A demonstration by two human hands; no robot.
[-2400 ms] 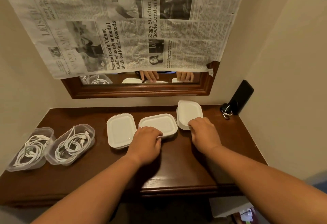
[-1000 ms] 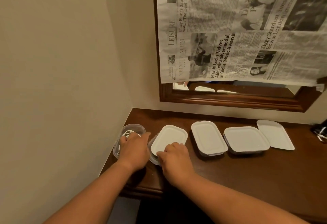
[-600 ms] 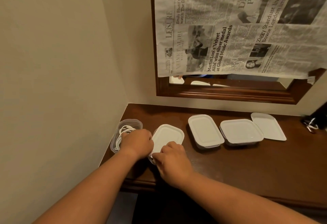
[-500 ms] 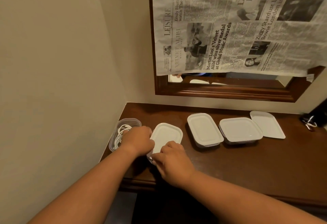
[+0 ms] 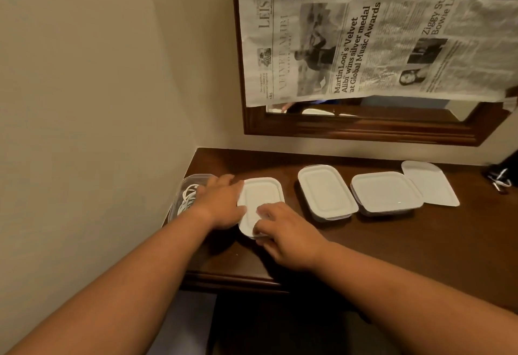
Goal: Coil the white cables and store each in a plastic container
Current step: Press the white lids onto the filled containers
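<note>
A clear plastic container under a white lid stands at the left of the dark wooden desk. My left hand lies over the lid's left edge and the container's side. My right hand presses curled fingers on the lid's near right corner. Left of it, partly hidden by my left hand, an uncovered clear container holds a coiled white cable. Two more lidded containers stand to the right, and a loose white lid lies past them.
A wall closes off the desk's left end right beside the uncovered container. A wood-framed mirror covered by a newspaper hangs behind. A dark object with a white clip sits at the far right edge.
A second ago my left hand rested on the uncovered container; it now lies on the lid's left edge. My right hand has stayed on the lid's near corner.
</note>
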